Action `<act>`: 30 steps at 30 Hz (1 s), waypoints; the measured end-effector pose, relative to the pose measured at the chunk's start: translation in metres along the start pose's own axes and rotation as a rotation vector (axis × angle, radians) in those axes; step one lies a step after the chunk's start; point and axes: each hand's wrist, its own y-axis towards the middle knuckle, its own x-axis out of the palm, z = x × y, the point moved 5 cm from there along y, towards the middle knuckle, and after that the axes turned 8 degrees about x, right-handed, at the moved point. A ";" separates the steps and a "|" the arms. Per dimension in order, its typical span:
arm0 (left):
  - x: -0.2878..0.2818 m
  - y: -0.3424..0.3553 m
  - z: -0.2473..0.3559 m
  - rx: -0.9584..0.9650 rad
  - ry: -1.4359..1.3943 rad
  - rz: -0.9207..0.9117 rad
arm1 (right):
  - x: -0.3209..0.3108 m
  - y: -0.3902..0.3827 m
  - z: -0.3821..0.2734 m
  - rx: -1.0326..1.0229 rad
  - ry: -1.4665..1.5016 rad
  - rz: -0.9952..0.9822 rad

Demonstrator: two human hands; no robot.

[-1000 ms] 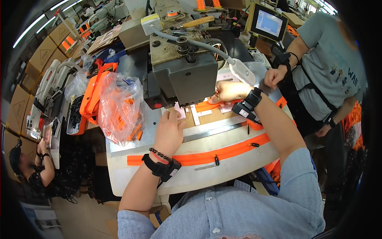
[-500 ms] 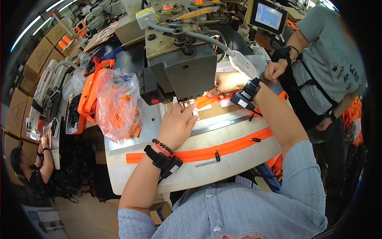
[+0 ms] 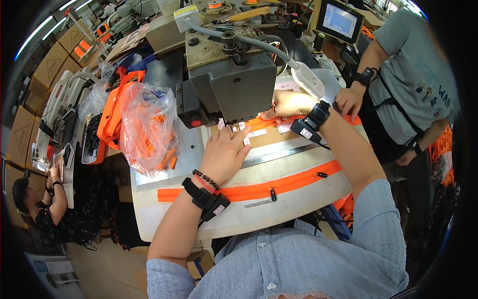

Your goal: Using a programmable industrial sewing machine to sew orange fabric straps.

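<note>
Under the head of a sewing machine (image 3: 231, 89), my left hand (image 3: 224, 152) lies with its fingers spread over a cardboard template with white pieces on it. My right hand (image 3: 295, 104) is closed, thumb and fingers pinching an orange strip (image 3: 258, 122) that runs beneath the needle area. The machine head hides part of that strip and the tips of some fingers. Nearer to me, an orange zipper (image 3: 239, 193) with two black pulls stretches across the pale worktable (image 3: 239, 219) and passes behind my left wrist.
A clear plastic bag (image 3: 149, 129) of orange pieces lies at the left, beside an orange case (image 3: 112, 124). A lamp (image 3: 307, 80) hangs right of the machine head. A co-worker's hand (image 3: 351, 101) rests by the table's right edge. A screen (image 3: 339, 22) stands behind.
The co-worker's hand at the right has come lower, with its fingers loosened toward the table's edge. My own hands stay nearly where they were; the whole view has shifted slightly.
</note>
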 end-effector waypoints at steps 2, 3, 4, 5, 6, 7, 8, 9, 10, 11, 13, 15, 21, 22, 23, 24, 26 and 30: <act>0.000 0.000 0.000 -0.009 0.013 0.000 | -0.001 -0.003 -0.003 0.017 -0.018 0.006; 0.002 0.000 -0.001 -0.016 0.017 0.001 | -0.001 -0.006 -0.004 0.039 -0.036 0.004; 0.003 0.000 -0.001 -0.023 0.021 0.003 | -0.002 -0.007 -0.005 0.061 -0.054 0.002; 0.003 0.000 -0.001 -0.024 0.023 -0.003 | -0.002 -0.007 -0.005 0.060 -0.059 0.005; 0.003 0.000 -0.002 -0.025 0.024 -0.008 | -0.002 -0.008 -0.006 0.059 -0.064 0.008; 0.003 0.000 -0.002 -0.027 0.025 -0.013 | -0.002 -0.008 -0.006 0.058 -0.070 0.011; 0.003 0.000 -0.002 -0.030 0.025 -0.013 | -0.001 -0.008 -0.005 0.058 -0.059 0.018; 0.004 0.000 -0.001 -0.032 0.024 -0.014 | -0.001 -0.007 -0.005 0.058 -0.048 0.025; 0.003 0.000 -0.001 -0.033 0.023 -0.015 | -0.001 -0.007 -0.004 0.058 -0.037 0.033; 0.003 0.001 -0.001 -0.034 0.025 -0.017 | -0.001 -0.005 -0.002 0.034 -0.041 0.032; 0.004 0.003 0.001 -0.030 0.028 -0.022 | 0.001 0.001 0.002 -0.012 -0.047 0.034; 0.004 0.004 0.002 -0.015 0.063 0.002 | 0.002 0.004 0.008 -0.009 -0.065 0.052; 0.005 0.003 0.001 -0.065 0.059 -0.018 | -0.023 -0.042 0.014 -0.264 -0.224 0.117; 0.003 0.003 0.002 -0.072 0.056 -0.025 | -0.033 -0.050 0.039 -0.154 0.108 -0.060; 0.002 0.002 0.003 -0.085 0.052 -0.032 | -0.051 -0.070 0.039 -0.224 -0.166 0.029; 0.000 0.001 0.003 -0.100 0.054 -0.038 | -0.068 -0.087 0.038 -0.293 -0.440 0.132; 0.000 0.004 0.005 -0.090 0.043 -0.045 | -0.102 -0.111 0.085 -0.302 -0.567 0.393; 0.001 0.004 0.005 -0.072 0.048 -0.035 | -0.155 -0.163 0.181 -0.041 -0.414 0.748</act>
